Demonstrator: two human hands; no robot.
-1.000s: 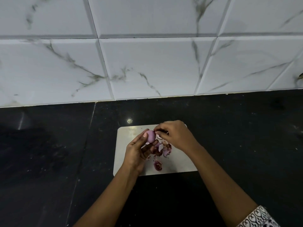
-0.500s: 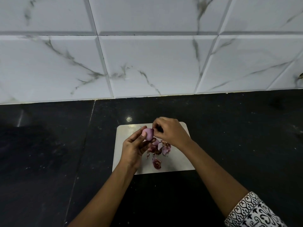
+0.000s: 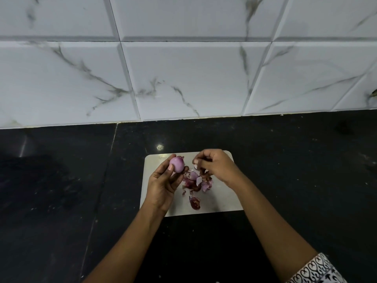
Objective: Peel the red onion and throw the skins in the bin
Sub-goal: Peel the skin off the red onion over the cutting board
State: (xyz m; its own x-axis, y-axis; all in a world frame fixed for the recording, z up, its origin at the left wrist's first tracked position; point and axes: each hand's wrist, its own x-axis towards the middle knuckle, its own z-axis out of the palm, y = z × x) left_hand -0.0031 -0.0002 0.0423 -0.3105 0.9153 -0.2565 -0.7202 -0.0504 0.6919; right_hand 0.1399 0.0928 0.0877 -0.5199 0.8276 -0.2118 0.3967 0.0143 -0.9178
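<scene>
Pulls the right hand (image 3: 214, 165) back from the red onion (image 3: 177, 164): touching it a moment ago, now apart from it, off to its right. Most likely means one more bit of skin off. Looks nearly bare and smooth (one dark scrap at the top, though). Holds the onion in the left hand (image 3: 165, 184), up above the white board (image 3: 224, 203), with fingers (image 3: 171, 167) curled round it. Curls the right fingers (image 3: 199, 161) in, maybe pinching a scrap; cannot tell. Leaves the skins (image 3: 196, 181) piled on the board, below and between both hands. Still needs to bin those; no bin in sight.
</scene>
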